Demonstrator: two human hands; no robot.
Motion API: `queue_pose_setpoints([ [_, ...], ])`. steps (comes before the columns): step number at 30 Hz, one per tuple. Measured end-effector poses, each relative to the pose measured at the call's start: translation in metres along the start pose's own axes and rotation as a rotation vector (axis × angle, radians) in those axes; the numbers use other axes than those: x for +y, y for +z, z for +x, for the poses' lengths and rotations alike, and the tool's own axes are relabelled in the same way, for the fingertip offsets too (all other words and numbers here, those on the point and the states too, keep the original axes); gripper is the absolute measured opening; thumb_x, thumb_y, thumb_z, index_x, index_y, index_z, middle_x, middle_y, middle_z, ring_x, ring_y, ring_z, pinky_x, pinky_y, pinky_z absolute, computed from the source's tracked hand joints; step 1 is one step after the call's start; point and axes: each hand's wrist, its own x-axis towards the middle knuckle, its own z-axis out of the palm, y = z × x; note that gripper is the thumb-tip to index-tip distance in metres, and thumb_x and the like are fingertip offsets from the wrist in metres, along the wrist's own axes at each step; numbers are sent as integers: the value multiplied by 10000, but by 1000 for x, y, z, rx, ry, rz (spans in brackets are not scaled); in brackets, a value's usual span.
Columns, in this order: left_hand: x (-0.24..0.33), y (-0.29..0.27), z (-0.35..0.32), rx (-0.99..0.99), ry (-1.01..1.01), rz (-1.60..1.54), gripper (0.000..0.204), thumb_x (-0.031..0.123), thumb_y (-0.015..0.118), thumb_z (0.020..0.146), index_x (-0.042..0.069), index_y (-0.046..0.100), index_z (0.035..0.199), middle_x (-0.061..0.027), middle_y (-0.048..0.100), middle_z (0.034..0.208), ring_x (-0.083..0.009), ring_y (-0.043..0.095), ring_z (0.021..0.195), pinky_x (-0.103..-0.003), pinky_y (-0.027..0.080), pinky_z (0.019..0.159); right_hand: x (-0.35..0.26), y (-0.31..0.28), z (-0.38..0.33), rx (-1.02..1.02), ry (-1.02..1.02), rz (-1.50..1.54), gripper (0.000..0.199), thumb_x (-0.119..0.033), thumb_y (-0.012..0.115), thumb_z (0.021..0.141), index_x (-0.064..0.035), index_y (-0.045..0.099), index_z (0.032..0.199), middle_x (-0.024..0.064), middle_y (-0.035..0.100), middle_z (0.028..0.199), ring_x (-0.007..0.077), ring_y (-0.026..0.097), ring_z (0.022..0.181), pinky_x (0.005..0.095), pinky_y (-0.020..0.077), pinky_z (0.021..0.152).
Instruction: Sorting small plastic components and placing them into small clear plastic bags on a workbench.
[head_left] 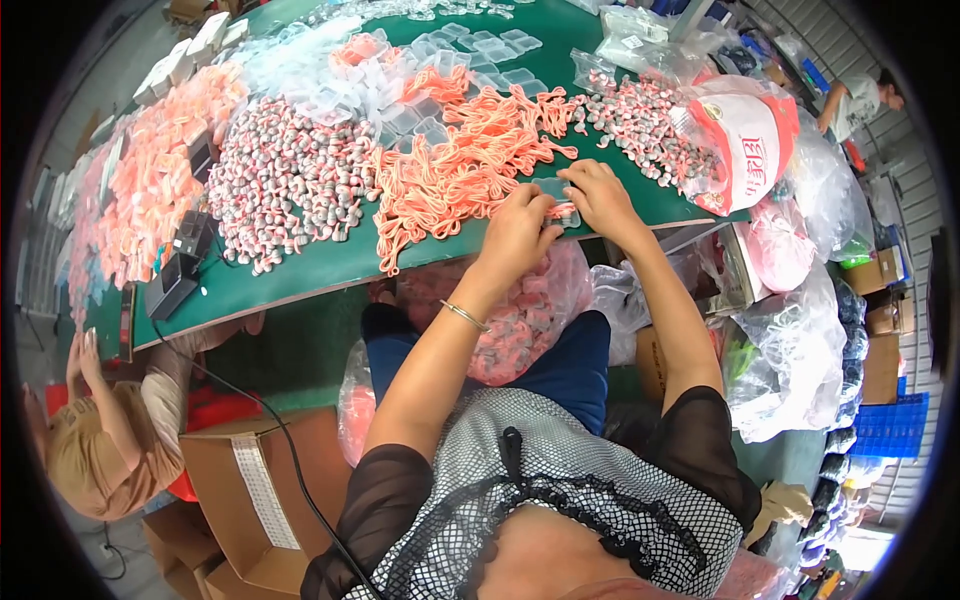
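Note:
At the near edge of the green table, a small clear plastic box [549, 187] sits between my two hands. Pink and grey bits [566, 212] show at its lower part; their exact kind is too small to make out. My left hand [513, 230] grips the box's left side, fingers bent. From the right, my right hand [605, 205] has its bent fingertips closed on the box's far right corner. Just beyond my left hand lies a heap of bundled orange cords [465, 145]. Farther right is a pile of small pink and grey rounded pieces [640, 125].
More pink and grey pieces [290, 180] and clear boxes [480, 45] cover the green table [300, 290]. A red and white bag [750, 140] stands right. Below hangs a filled clear bag [525, 325]. Cable [265, 400] and cardboard box [320, 470] are left, near another person [110, 440].

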Motion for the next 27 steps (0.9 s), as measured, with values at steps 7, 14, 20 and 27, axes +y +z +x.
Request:
queue_pose_setpoints([
  [7,9,-2,0,56,-90,-32,606,64,788,707,25,477,1227,-194,544,1126,-366,599,949,-430,511,800,-10,-4,-7,87,158,278,178,-30,706,810,-22,636,973,115,622,849,240,626,711,336,502,635],
  [14,5,2,-5,119,-17,-10,635,88,796,704,1,468,1241,-202,559,1056,-370,589,948,-435,494,806,-33,0,-37,295,54,257,138,-42,702,829,-5,645,949,128,667,913,277,650,770,346,524,683],
  [20,15,0,-6,133,-106,175,357,164,724,794,-14,619,1086,-200,607,991,-366,607,930,-433,495,779,-36,5,-43,335,77,245,152,-54,715,822,2,648,947,140,677,941,298,664,850,361,533,732],
  [27,19,0,-1,183,-271,118,140,151,701,800,22,704,853,-164,654,822,-348,647,788,-443,508,714,-42,8,-48,362,68,210,152,-60,718,821,-12,652,950,135,681,950,297,663,890,367,536,774],
])
